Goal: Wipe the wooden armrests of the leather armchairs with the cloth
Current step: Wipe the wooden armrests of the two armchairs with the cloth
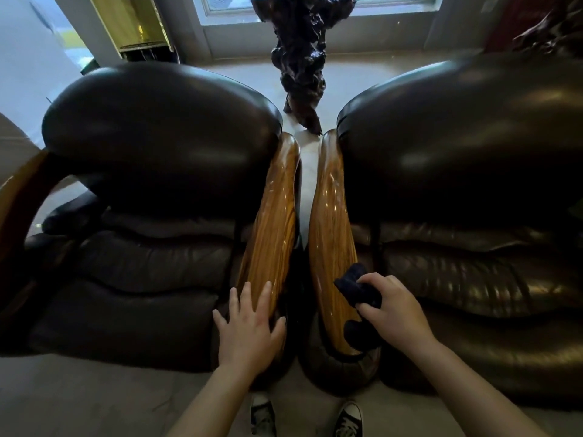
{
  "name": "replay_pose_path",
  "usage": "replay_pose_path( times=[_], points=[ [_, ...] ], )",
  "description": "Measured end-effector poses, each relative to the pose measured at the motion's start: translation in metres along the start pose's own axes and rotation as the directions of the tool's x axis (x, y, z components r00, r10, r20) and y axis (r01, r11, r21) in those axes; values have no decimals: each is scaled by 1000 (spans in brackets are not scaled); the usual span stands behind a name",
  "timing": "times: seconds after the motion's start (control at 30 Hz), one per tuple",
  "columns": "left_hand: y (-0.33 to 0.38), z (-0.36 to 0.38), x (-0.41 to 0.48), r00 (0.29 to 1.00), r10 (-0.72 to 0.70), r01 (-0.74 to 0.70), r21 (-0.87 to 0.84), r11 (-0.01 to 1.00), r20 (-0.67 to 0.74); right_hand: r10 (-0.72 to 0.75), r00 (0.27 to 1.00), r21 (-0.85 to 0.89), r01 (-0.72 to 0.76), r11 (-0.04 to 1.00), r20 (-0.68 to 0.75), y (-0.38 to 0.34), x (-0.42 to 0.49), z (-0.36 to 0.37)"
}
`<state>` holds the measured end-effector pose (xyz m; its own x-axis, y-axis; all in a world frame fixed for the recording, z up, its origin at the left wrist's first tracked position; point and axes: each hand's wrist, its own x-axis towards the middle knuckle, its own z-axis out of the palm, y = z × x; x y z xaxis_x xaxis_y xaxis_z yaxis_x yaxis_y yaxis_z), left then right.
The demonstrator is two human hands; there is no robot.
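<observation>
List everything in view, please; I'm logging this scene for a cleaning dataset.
leather armchairs: 2, dark brown, side by side, left and right
wooden armrests: 2 adjacent, glossy golden-brown, centre, left, right; a third at far left
cloth: 1, dark navy, on the right armrest
root-wood stand: 1, dark, behind the chairs by the window
sneakers: 2, black, on the floor
left hand: flat on the left armrest
right hand: gripping the cloth
</observation>
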<state>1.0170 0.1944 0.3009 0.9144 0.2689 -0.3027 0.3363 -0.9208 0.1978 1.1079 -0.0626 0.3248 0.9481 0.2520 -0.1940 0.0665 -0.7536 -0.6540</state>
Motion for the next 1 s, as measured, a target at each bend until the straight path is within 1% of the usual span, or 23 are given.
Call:
replay_pose_path(
  times=[0.1,0.2,0.33,0.4,0.5,0.53,0.57,0.6,0.67,0.7,0.77,0.8,0.87,0.93,0.97,1.0],
  points=[
    [-6,2,43,1000,24,-24,-28,999,5,31,1000,-28,-31,999,2,2,26,9],
    [-15,9,93,996,84,-83,-32,996,5,80,996,-40,-82,996,-38,4,54,22],
    [-24,31,161,980,199,-199,29,979,3,140,984,-27,-144,989,-113,9,92,43],
    [-27,50,188,959,282,-281,87,956,-3,202,969,60,-195,979,-142,17,115,57],
    [-34,83,221,916,401,-394,185,900,-5,357,926,309,-305,901,-126,29,151,78],
    [-37,92,230,908,418,-408,208,889,-6,371,919,324,-313,893,-132,33,159,85],
    [-40,100,240,905,426,-413,225,883,-11,358,921,279,-307,910,-156,38,167,94],
    [-43,106,250,904,427,-411,234,881,-19,322,929,189,-289,939,-183,45,173,102],
    [-47,116,266,902,430,-410,234,882,-42,191,962,-63,-206,977,-195,58,181,119],
    [-49,120,271,897,437,-415,222,882,-59,111,981,-178,-139,974,-157,65,183,127],
    [-54,127,277,882,459,-436,183,881,-104,-24,999,-335,10,942,-36,81,188,146],
    [-56,131,278,873,469,-447,167,879,-130,-64,998,-382,61,922,5,89,191,155],
    [-59,136,279,860,476,-457,138,879,-182,-128,992,-437,118,892,7,103,198,166],
    [-61,140,281,861,455,-445,97,890,-226,-189,980,-443,141,885,-65,113,209,170],
    [-61,142,282,869,433,-428,75,901,-241,-200,972,-422,130,897,-125,117,217,170],
    [-62,143,283,876,410,-410,55,910,-253,-180,963,-376,94,922,-199,119,227,169]
  ],
)
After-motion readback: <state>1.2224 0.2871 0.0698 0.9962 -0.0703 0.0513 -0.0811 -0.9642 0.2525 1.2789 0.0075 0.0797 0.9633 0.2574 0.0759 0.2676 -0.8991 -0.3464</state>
